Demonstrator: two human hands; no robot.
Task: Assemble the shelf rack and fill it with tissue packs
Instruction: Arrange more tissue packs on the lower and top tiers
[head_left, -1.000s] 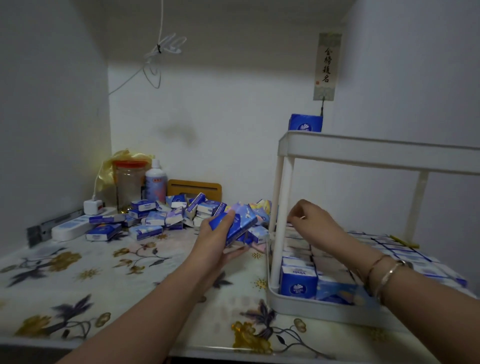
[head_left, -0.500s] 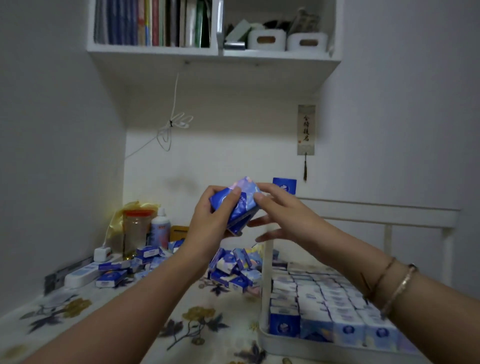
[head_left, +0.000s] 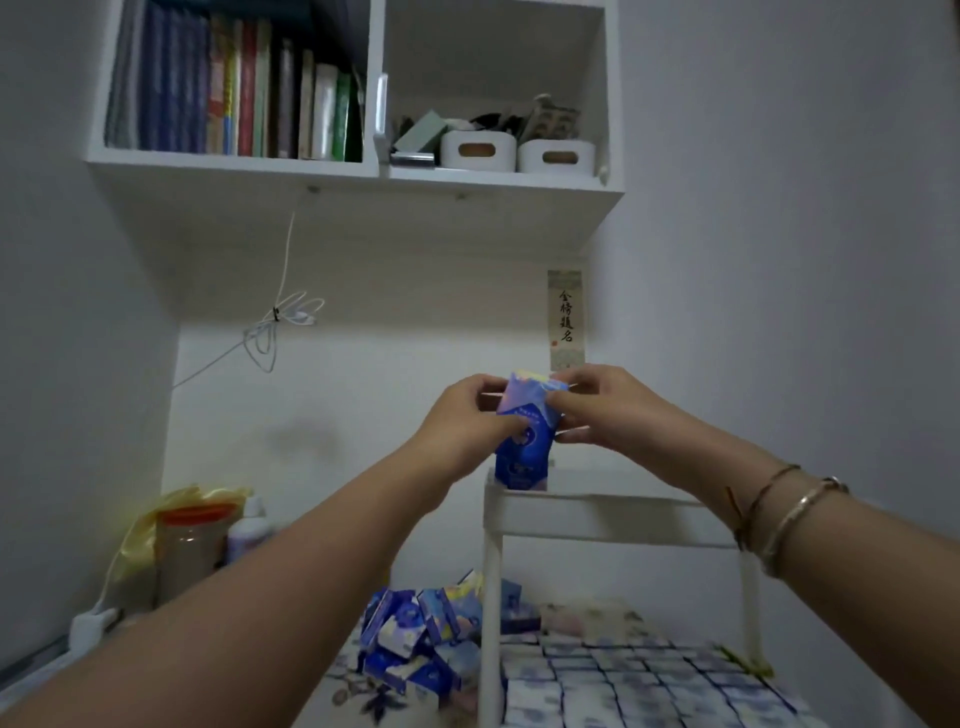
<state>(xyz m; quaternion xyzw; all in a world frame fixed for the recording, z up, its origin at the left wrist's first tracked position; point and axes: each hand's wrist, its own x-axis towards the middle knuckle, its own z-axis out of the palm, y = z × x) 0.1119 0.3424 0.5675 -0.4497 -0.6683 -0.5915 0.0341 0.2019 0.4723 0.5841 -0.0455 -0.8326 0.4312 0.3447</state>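
Both hands hold a blue tissue pack (head_left: 523, 447) upright above the left end of the white rack's top tier (head_left: 597, 504). My left hand (head_left: 462, 421) pinches its left side and my right hand (head_left: 597, 410) pinches its upper right edge. The pack's lower end hangs just over the top tier; whether it touches is unclear. The rack's bottom tier (head_left: 649, 686) is packed with rows of tissue packs. A loose pile of tissue packs (head_left: 421, 639) lies on the floral table left of the rack's white post (head_left: 489, 623).
A wall shelf (head_left: 358, 176) with books and white bins hangs overhead. A jar with an orange lid (head_left: 189, 551), a yellow bag and a white bottle stand at the table's back left. A white cable (head_left: 270, 332) dangles from the shelf. A scroll (head_left: 566, 317) hangs on the wall.
The left hand lifted the pack from the pile, the right hand left the lower tier and joined it, and both raised the pack over the top tier. The camera tilted upward.
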